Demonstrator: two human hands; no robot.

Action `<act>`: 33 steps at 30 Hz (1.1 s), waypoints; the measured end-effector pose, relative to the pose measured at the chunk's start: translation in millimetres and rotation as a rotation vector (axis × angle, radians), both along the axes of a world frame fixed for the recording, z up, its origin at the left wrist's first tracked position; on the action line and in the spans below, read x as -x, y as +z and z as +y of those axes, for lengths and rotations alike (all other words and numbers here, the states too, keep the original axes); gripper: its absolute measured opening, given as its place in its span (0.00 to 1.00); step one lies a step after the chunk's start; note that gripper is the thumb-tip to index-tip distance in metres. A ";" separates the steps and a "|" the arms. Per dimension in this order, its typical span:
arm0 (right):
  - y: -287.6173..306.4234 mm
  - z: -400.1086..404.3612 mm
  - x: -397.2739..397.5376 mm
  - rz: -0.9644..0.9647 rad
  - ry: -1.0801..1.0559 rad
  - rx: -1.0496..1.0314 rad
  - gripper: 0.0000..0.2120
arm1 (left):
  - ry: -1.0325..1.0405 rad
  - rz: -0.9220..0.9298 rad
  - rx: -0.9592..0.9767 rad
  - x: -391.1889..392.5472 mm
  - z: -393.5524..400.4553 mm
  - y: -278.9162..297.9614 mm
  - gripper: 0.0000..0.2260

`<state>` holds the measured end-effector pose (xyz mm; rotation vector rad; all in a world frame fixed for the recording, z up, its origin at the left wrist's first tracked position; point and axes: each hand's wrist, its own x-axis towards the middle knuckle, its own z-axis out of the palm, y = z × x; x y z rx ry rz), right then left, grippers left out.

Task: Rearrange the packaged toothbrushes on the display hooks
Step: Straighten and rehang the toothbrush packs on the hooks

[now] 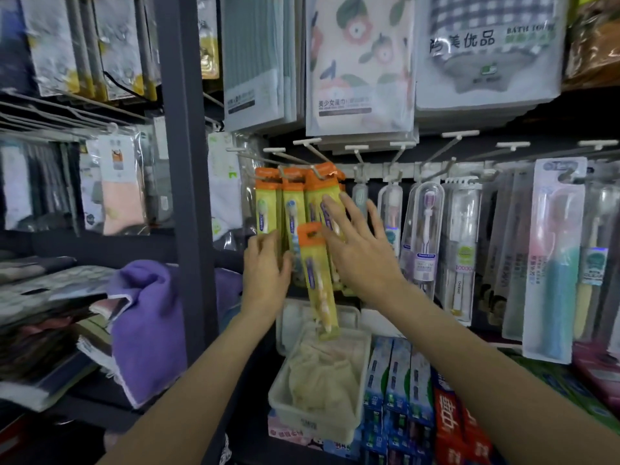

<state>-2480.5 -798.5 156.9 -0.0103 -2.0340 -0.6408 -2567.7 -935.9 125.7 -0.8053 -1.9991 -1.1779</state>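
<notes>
Step in hand: While one orange-and-yellow toothbrush pack [317,280] sits off the hooks, tilted between the two hands, the person appears to be midway through moving it, either just lifted off or about to be rehung; which of the two cannot be told.
Left hand: the left hand [265,273] is at the pack's left edge, fingers curled toward it; it seems to hold the pack, though the contact itself is hidden behind the hand.
Right hand: the right hand [359,243] is spread wide, fingers straight, lying against the hanging orange packs [295,203] and gripping nothing.
Task's thing: the loose pack's orange header with its hang slot is uppermost, well below the hook tips [315,167]; its lower end hangs over a white bin [288,407] holding cloth.
Neighbours: clear-cased toothbrushes [422,229] hang on the hooks just to the right, toothpaste boxes [396,374] are stacked below them.
Next move calls for: raising the pack, squaring its slot to a chosen hook's tip and sliding it on, likely while the right hand steadies the row.
Risk: the slot is small and the pack tilted, so it could miss the hook.
</notes>
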 end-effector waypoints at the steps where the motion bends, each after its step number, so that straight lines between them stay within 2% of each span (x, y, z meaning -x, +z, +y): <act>1: 0.9 3.5 1.1 -0.024 -0.005 -0.031 0.17 | 0.008 -0.009 0.008 2.3 3.9 3.4 0.20; 4: -2.6 9.4 3.6 -0.082 -0.001 -0.079 0.23 | 0.005 -0.040 -0.019 4.8 17.0 3.5 0.21; 7: -27.5 0.1 -3.8 0.002 0.127 -0.029 0.18 | 0.029 -0.131 -0.190 -3.9 15.8 -30.1 0.16; 8: -44.8 -5.0 -7.2 -0.004 0.186 -0.014 0.15 | 0.028 -0.184 -0.167 -10.3 14.0 -49.3 0.14; 10: -93.3 -12.9 -13.6 -0.111 0.273 0.009 0.13 | -0.013 -0.280 0.010 -22.7 10.5 -87.3 0.13; 13: -152.4 -14.9 -14.0 -0.412 0.230 0.115 0.17 | -0.031 -0.472 0.174 -24.7 6.5 -113.9 0.13; 15: -165.8 -19.1 -9.8 -0.564 0.226 0.269 0.12 | -0.034 -0.554 0.240 -20.8 3.7 -117.0 0.12; 16: -166.7 -21.0 -8.7 -0.625 0.227 0.328 0.11 | -0.049 -0.569 0.276 -19.6 1.4 -119.5 0.12; 19: -166.4 -14.7 -5.8 -0.735 0.173 0.382 0.15 | -0.131 -0.577 0.400 -17.8 -5.6 -121.2 0.11; 22: -162.8 -8.3 -7.9 -0.821 0.181 0.447 0.21 | -0.227 -0.561 0.467 -21.8 -9.6 -120.4 0.10; 27: -150.6 -5.3 -19.3 -0.988 0.229 0.508 0.23 | -0.395 -0.572 0.556 -32.1 -18.1 -112.4 0.12; 30: -143.5 -4.2 -29.3 -1.014 0.279 0.553 0.20 | -0.431 -0.591 0.581 -32.1 -30.2 -106.1 0.12; 33: -135.0 -2.5 -38.8 -0.938 0.273 0.662 0.16 | -0.470 -0.603 0.470 -37.2 -39.2 -93.4 0.13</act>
